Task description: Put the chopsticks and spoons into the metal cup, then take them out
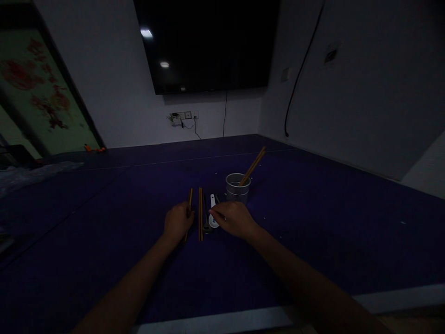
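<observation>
Head view. The left hand [179, 220] is at the left end of a row of utensils on a purple surface [278, 264]. Its grip is curled in, pinching the left chopsticks [191, 194] between thumb and fingers; their ends project above and below the hand. The number of sticks in this grip cannot be determined.

Just right of the left hand, the middle chopsticks [200, 215] lie side by side, lengthwise to the viewer. Next in order are a dark metal spoon [207, 228], bowl toward the viewer, and a white spoon [212, 201], likewise oriented.

The right hand [238, 218] reaches in from the right, fingertips over the white spoon. Its thumb and fingers are drawn close together; whether they pinch anything cannot be told. A dark handle [217, 198] shows between the white spoon and the cup; its lower part is hidden by the right hand.

The metal cup [238, 182] stands upright directly behind the right hand, which covers part of its base. Further chopsticks [253, 164] lean in the cup, tilted to the right.

A dark screen [212, 46] is mounted on the far wall, above a row of sockets [188, 115].
</observation>
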Motion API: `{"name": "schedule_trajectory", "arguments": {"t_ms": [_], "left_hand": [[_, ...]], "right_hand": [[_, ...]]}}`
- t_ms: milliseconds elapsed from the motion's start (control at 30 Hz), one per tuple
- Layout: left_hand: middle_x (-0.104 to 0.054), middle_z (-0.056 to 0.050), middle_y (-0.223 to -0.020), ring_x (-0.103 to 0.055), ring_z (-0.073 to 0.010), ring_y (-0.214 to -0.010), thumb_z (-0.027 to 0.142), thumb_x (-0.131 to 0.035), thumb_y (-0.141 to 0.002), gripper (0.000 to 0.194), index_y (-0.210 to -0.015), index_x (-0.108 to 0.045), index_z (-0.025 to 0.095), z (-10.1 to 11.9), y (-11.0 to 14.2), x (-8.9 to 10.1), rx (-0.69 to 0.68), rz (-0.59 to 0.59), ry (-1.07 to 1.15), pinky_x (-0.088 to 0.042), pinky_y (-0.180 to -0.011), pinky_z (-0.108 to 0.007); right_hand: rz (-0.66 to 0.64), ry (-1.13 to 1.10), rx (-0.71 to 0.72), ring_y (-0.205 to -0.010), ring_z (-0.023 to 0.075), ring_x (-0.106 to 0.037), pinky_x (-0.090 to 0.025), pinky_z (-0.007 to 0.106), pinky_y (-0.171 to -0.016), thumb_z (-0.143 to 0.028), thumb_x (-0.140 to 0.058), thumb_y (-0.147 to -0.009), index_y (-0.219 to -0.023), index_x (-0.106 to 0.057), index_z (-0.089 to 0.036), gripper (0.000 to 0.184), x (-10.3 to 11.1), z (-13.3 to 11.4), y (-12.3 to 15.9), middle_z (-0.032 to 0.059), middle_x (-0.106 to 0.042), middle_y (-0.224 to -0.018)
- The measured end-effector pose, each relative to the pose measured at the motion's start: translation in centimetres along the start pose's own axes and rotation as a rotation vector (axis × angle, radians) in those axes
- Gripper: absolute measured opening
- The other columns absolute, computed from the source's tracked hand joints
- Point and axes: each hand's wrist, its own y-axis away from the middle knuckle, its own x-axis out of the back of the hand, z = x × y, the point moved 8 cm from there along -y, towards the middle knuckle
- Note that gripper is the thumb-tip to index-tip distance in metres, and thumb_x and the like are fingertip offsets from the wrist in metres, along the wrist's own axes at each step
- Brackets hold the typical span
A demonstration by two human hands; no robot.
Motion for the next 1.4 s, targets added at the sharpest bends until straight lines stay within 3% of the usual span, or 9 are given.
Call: {"name": "schedule_trajectory", "arguments": {"t_ms": [267,533,1400], "left_hand": [[-0.069,-0.014,-0.083,-0.065,-0.0268,-0.087,0.041,-0.038,-0.088,0.037,-0.091,-0.064,0.015,-0.2,0.1,0.6,0.032,-0.052,-0.252,-0.044,-0.073,-0.034],[-0.069,-0.018,-0.086,-0.064,-0.0307,-0.092,0.032,-0.034,-0.088,0.041,-0.092,-0.069,0.01,0.3,0.0,0.6,-0.014,-0.034,-0.359,-0.043,-0.08,-0.041],[-0.07,-0.016,-0.084,-0.067,-0.0251,-0.085,0.034,-0.04,-0.083,0.036,-0.087,-0.069,0.013,-1.5,-0.9,0.1,0.031,-0.13,-0.281,-0.046,-0.073,-0.031]], "right_hand": [[0.002,-0.022,-0.005,-0.074,0.0165,-0.064,-0.034,0.026,-0.059,-0.031,-0.039,-0.094,-0.081,-0.066,-0.018,0.033,-0.2,0.2,0.0,0.0057,-0.07,-0.079],[-0.016,0.003,-0.015,-0.074,0.0157,-0.064,-0.032,0.026,-0.058,-0.031,-0.04,-0.094,-0.082,-0.066,-0.018,0.031,-0.3,0.2,-0.1,0.0049,-0.071,-0.081],[-0.039,0.02,-0.017,-0.07,0.015,-0.063,-0.031,0.025,-0.056,-0.032,-0.04,-0.095,-0.079,-0.065,-0.019,0.033,-0.2,0.1,0.0,0.0049,-0.07,-0.079]]}}
